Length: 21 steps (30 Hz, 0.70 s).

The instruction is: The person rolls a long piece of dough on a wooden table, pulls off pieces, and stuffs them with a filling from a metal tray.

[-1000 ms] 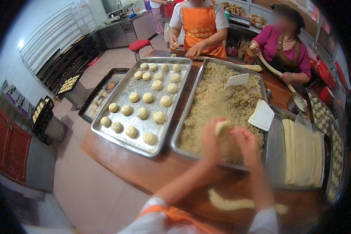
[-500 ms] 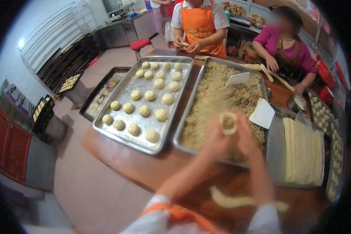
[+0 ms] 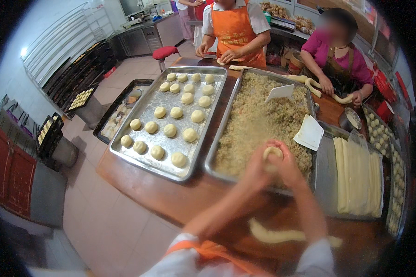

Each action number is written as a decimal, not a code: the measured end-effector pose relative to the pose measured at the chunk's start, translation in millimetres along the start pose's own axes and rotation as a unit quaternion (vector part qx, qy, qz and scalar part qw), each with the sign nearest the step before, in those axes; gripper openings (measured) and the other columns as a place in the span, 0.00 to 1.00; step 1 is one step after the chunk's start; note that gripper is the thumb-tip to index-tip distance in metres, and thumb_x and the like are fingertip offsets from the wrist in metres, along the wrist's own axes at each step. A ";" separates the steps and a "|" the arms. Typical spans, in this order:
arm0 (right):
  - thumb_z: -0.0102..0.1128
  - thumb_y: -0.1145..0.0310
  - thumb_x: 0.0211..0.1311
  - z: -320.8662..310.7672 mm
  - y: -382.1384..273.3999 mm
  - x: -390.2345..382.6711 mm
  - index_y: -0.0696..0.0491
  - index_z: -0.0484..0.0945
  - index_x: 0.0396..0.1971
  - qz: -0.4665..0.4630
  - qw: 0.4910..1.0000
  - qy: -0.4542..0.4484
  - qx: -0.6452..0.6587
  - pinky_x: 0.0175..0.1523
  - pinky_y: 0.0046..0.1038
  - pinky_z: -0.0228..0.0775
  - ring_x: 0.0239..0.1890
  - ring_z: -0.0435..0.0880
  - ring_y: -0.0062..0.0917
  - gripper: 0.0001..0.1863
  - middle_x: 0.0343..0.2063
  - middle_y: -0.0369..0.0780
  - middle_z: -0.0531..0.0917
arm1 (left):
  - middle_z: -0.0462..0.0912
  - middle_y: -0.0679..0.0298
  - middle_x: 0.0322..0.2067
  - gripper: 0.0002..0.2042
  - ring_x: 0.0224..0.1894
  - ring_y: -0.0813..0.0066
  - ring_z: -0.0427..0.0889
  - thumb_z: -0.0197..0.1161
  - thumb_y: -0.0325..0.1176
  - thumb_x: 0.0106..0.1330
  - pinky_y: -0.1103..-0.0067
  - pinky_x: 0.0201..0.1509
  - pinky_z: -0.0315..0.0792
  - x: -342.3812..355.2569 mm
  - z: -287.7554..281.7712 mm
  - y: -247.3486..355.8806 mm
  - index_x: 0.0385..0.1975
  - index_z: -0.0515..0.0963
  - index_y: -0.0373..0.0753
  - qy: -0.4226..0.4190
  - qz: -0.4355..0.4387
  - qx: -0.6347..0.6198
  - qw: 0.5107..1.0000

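Note:
Both my hands are cupped round a pale filled dough piece (image 3: 272, 151) above the near side of a tray of crumbly filling (image 3: 245, 111). My left hand (image 3: 256, 167) wraps it from the left, and my right hand (image 3: 289, 162) closes over it from the right. Only the dough's upper rim shows; the fingers hide the rest. Two white scrapers, one upright (image 3: 280, 93) and one lying at the right edge (image 3: 308, 133), rest on the filling. Below my forearms a strip of dough (image 3: 275, 236) lies on the wooden table (image 3: 171, 196).
Left of the filling, a metal tray (image 3: 192, 171) carries several round dough balls. At right, a tray (image 3: 327, 184) holds long dough strips (image 3: 356, 175), beside trays of small dough balls (image 3: 379, 134). Across the table, one person (image 3: 235, 34) and another (image 3: 339, 60) handle dough.
My hands have closed in round the dough piece, whose opening with filling showed before and is now mostly covered. The co-worker in purple has bent a dough rope closer in.

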State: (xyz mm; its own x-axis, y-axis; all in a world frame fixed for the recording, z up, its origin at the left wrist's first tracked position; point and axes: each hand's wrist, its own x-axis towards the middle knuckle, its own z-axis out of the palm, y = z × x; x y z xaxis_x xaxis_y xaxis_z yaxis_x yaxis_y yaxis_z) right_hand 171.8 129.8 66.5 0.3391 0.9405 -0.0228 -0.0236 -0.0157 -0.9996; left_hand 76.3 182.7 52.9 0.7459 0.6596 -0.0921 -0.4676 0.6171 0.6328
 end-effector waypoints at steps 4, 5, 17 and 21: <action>0.57 0.72 0.48 6.7 -3.6 -10.0 0.55 0.62 0.50 -0.051 0.996 -0.019 -0.074 0.53 0.24 0.61 0.48 0.69 0.22 0.26 0.45 0.38 0.70 | 0.75 0.68 0.33 0.09 0.36 0.75 0.74 0.50 0.40 0.59 0.78 0.39 0.70 -2.9 -3.6 7.9 0.35 0.72 0.45 0.021 -0.073 -0.111 0.991; 0.58 0.72 0.47 5.9 -3.7 -11.1 0.55 0.62 0.50 -0.058 0.994 -0.018 -0.086 0.54 0.24 0.61 0.48 0.68 0.22 0.27 0.46 0.39 0.70 | 0.75 0.67 0.34 0.09 0.36 0.75 0.75 0.49 0.39 0.60 0.78 0.39 0.70 -7.6 0.8 10.0 0.35 0.72 0.45 0.017 -0.069 -0.104 0.992; 0.69 0.66 0.37 2.4 -21.7 -53.1 0.56 0.59 0.53 -0.178 0.945 -0.026 -0.274 0.61 0.32 0.52 0.58 0.61 0.36 0.40 0.54 0.46 0.64 | 0.75 0.62 0.39 0.18 0.41 0.71 0.75 0.46 0.45 0.63 0.75 0.47 0.70 -47.3 16.3 36.0 0.44 0.67 0.39 -0.071 -0.197 -0.139 0.968; 0.68 0.66 0.37 12.5 -26.1 -64.3 0.55 0.61 0.51 -0.206 0.939 -0.003 -0.276 0.62 0.34 0.50 0.57 0.61 0.35 0.37 0.52 0.46 0.66 | 0.74 0.62 0.40 0.17 0.43 0.73 0.74 0.51 0.40 0.62 0.78 0.46 0.71 -65.0 9.4 20.7 0.47 0.66 0.38 -0.147 -0.106 -0.016 0.983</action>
State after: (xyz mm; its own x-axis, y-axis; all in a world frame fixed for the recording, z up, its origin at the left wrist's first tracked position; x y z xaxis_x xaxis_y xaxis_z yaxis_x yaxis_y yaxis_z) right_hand 138.9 74.0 94.3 0.2071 0.9075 0.3655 0.5992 0.1777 -0.7806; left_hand 22.6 148.5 79.2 0.9313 0.3642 0.0103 -0.2976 0.7440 0.5982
